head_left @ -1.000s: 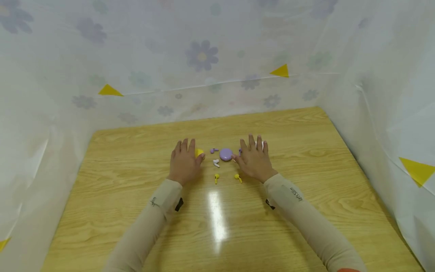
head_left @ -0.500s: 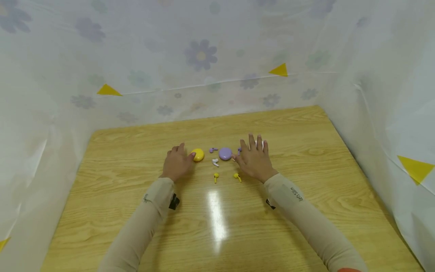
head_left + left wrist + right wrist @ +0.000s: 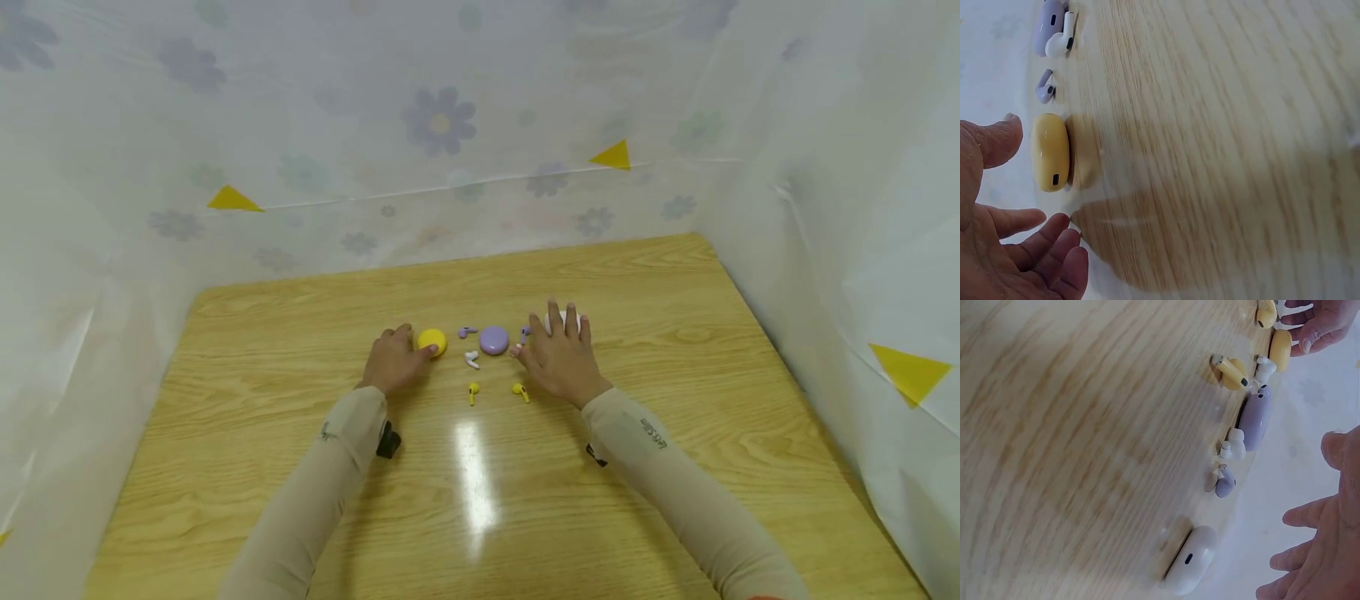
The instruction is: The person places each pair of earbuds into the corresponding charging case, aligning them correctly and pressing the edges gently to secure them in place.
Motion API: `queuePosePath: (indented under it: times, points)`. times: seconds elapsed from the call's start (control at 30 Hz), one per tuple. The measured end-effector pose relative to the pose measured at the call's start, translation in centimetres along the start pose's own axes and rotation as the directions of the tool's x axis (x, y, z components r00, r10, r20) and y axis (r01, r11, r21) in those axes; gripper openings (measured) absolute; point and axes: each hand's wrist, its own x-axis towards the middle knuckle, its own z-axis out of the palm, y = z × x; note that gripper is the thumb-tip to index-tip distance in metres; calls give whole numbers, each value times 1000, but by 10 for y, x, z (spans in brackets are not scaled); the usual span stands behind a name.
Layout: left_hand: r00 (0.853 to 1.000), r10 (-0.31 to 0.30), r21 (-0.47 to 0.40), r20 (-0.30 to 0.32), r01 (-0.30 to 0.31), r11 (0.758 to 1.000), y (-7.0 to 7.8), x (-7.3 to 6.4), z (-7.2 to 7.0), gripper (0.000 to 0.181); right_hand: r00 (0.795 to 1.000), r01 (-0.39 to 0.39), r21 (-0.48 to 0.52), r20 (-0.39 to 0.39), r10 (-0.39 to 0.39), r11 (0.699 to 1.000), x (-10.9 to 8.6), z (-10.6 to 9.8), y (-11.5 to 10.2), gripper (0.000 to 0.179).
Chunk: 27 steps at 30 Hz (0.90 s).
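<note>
My left hand is beside the round yellow earbud case, thumb on one side and fingers on the other. The left wrist view shows a gap between these loosely bent fingers and the yellow case. With fingers spread, my right hand hovers above the white earbud case, partly covering it in the head view. Between the hands lies a round purple case. Around it are purple earbuds, white earbuds and, nearer me, two yellow earbuds.
Everything lies on a wood-grain table. A flower-patterned white sheet rises behind its far edge, and pale sheets hang along both sides. Yellow triangles are stuck to the sheeting.
My left hand has drawn back and left from over the yellow case, uncovering it, and its fingers have bent beside it. The right hand has stayed nearly still over the white case.
</note>
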Motion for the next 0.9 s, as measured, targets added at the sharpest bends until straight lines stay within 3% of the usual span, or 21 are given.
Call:
queuePosePath:
  times: [0.37,0.9]
  points:
    - [999,32,24,-42,-31,999,6,3,6,56,1000,-2,7,-15,3,1000,-2,6,3,64]
    - [999,-10,-77,-37,7,997,3,4,10,50,1000,-10,25,-10,10,1000,-3,5,2,63]
